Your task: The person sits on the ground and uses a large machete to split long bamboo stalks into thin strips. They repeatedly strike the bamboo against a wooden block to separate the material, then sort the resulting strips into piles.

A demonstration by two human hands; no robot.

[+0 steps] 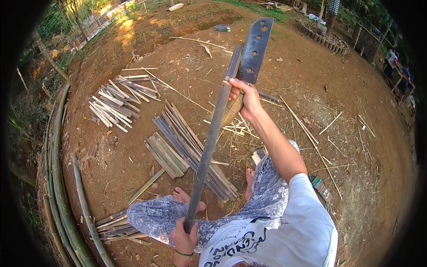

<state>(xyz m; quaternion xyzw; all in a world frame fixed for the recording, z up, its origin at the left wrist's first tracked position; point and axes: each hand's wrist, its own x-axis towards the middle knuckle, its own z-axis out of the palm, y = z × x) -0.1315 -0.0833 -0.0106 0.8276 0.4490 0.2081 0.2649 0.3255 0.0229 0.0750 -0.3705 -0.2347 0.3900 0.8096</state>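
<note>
While the left hand (183, 240) grips the near end of a long dark bamboo strip (211, 138), the right hand (246, 100) is closed round the wooden handle (233, 110) of a broad-bladed knife (255, 51), thumb against the strip. Strip's above the person's lap, full length, no split visible; blade just beside its far end, can't tell if touching. Looks partway through: pale short sticks (120, 100) piled toward the left edge of the dirt ground (115, 155) seem done. Probably left: this strip, maybe the dark long slats (191, 138) and greenish short slats (168, 155) mid-ground. Green poles (62, 187) along that left edge are uncut.
</note>
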